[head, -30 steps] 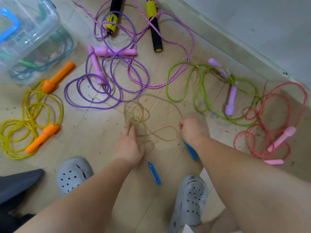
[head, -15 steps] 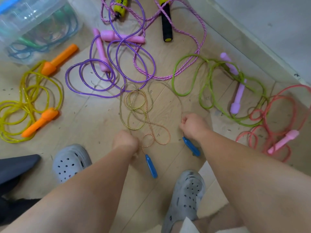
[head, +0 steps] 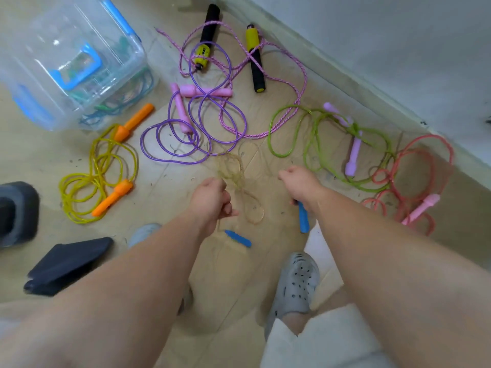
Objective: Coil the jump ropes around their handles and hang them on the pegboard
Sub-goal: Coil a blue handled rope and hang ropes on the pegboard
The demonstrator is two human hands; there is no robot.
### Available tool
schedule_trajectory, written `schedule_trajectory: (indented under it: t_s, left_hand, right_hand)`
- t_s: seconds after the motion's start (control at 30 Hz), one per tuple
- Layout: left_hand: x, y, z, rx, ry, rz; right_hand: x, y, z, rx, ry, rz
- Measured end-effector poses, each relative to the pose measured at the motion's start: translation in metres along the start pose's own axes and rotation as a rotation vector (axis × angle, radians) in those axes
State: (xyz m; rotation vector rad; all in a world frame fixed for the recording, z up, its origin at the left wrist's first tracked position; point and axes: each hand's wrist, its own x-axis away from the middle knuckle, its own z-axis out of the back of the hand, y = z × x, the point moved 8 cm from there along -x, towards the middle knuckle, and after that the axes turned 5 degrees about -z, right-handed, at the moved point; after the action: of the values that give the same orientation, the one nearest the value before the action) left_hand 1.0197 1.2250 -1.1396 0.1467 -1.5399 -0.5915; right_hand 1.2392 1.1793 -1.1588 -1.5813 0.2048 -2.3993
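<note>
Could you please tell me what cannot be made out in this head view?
Head view only:
- Blue handle: its top is hidden inside the right grip.
- Thin rope: motion-blurred; loops uncountable, and the left grip covers where it is held.
- Clear bin: cut by the left edge; ropes inside are smeared.
- Pegboard: out of frame.
</note>
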Motion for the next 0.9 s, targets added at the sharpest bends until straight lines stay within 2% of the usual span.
schedule_trajectory:
  t_s: [0.1,0.37,0.5,0.63,0.73,0.83,0.9]
  left_hand:
    - [0.073,0.042,0.000,-0.056,-0.058,0.010]
    - [0.330,0.171,-0.017,-0.114,-0.218,-0.101]
    - [0.464,0.234,-0.048,-0.378,-0.370,-0.279]
    - [0.578,0.264,-0.077,-0.686,-0.475,-0.386]
    - [0.644,0.284,-0.095,-0.778,-0.455,-0.512]
    - [0.687,0.301,-0.107,-1.008,-0.308,-0.769]
    - [0.700,0.301,-0.108,-1.121,-0.210,-0.874]
  right_hand:
    - [0.076,-0.014,0.024,-0.041,-0.008,0.028]
    - [0.349,-0.055,0.123,-0.426,-0.130,-0.006]
    - [0.474,-0.075,0.175,-0.643,-0.246,0.038]
    - [0.581,-0.090,0.229,-0.892,-0.304,0.123]
    - [0.644,-0.097,0.279,-0.982,-0.276,0.269]
    - [0.699,-0.099,0.333,-1.107,-0.282,0.439]
    - [0.726,-0.094,0.367,-1.186,-0.277,0.524]
